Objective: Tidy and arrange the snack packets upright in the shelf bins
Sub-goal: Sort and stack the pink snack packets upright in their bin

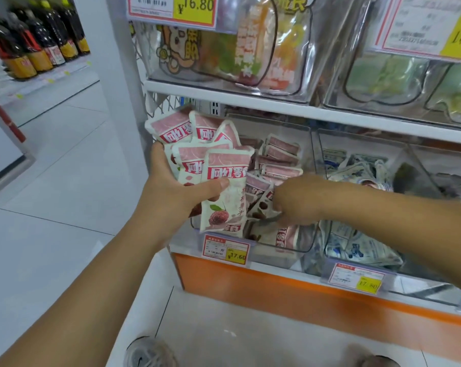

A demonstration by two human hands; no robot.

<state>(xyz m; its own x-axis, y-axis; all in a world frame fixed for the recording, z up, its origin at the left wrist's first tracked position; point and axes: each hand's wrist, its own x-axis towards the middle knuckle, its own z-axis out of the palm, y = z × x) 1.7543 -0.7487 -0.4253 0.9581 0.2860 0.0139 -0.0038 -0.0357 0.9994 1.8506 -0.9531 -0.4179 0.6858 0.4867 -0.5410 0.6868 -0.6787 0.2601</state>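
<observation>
A white shop shelf [250, 98] fills the right of the scene, its upper bins [327, 83] stocked with large bright pouches, while dark bottles [38, 49] line a far rack at the left. On the lower tier, a clear bin [282, 128] of pink snack packets stands at the left end of the shelf, just beside a neighbouring bin [361, 144] where blue-and-white packets [356, 242] lie in a heap. The person's left hand [171, 186] grips a fanned bundle of pink packets [224, 176] in front of the bin's near left corner, thumb pressed across the foremost packet, all of them held upright with their red labels facing out. The right hand [295, 200] reaches into the near part of the bin, knuckles up and fingers buried among loose packets [261, 207]; whether it holds one cannot be told from this angle. At the far side of the bin a few rows of packets [279, 154] lie stacked edge-on, and one more packet [285, 234] leans against the near wall, above a yellow price tag [225, 251]. The work appears to be mid-gather: stray packets are being collected before being reset. The next move likely calls for clearing a gap at the near side, then lowering the bundle in squarely, labels forward, so it stands without slumping.
</observation>
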